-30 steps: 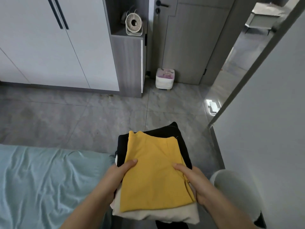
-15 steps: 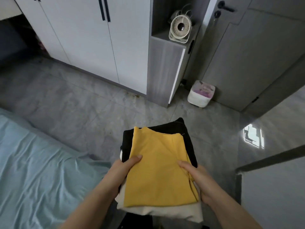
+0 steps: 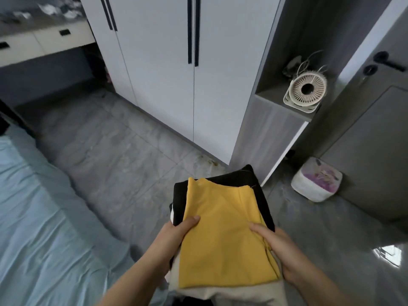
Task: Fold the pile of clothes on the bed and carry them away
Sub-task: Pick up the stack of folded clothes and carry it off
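Observation:
A stack of folded clothes (image 3: 223,235) is held in front of me above the grey floor: a yellow garment on top, a cream one (image 3: 231,293) beneath it and black ones (image 3: 249,178) at the far end. My left hand (image 3: 174,234) grips the stack's left edge with the thumb on the yellow cloth. My right hand (image 3: 276,246) grips the right edge the same way. The bed (image 3: 39,228) with its pale blue sheet lies at the lower left, apart from the stack.
A white wardrobe (image 3: 176,69) with dark handles stands ahead. Right of it a grey niche shelf (image 3: 282,107) holds a small fan (image 3: 306,90). A white bin (image 3: 315,180) sits on the floor by a grey door (image 3: 375,129). A desk with drawers (image 3: 39,43) is at the upper left.
The view has swung left and closer to the wardrobe; the doorway and wall on the right have left the frame. Both hands keep the same hold on the stack.

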Available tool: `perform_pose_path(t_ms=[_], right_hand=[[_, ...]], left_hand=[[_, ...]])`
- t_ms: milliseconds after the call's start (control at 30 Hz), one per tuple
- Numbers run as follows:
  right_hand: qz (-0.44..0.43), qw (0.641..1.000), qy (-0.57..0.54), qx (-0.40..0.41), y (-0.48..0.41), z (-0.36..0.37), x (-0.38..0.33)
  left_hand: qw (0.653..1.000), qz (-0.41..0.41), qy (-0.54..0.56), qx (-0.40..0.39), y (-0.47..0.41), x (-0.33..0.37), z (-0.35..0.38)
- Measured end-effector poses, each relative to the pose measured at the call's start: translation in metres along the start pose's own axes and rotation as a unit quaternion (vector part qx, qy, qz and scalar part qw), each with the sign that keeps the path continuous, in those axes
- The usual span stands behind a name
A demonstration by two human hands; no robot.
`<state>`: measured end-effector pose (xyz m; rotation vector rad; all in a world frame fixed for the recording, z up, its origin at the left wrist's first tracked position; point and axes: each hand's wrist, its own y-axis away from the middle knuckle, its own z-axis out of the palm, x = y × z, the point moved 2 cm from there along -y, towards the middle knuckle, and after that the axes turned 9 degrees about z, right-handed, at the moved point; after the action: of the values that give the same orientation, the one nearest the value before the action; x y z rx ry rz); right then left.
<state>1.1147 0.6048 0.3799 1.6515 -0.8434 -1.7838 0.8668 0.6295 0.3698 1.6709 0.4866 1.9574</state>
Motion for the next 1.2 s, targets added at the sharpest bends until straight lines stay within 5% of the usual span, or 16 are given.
perform_pose_path(t_ms=[367,767,1200], right_hand=[[-0.013,0.983,0.153,-0.099,-0.149,0.058,-0.168],[0.059,0.906,0.344,-0.24,-0.298,0.174,-0.318],[0.038,0.876,0.391,-0.279,-0.378,0.423,-0.398]], left_hand=[[0.981,0.04,0.11,0.155,-0.113,0.08,-0.046],[0.908,0.064,0.233,0.342,-0.197,0.148,-0.096],[0.873,0.113,0.287,0.378,-0.246,0.242,-0.311]])
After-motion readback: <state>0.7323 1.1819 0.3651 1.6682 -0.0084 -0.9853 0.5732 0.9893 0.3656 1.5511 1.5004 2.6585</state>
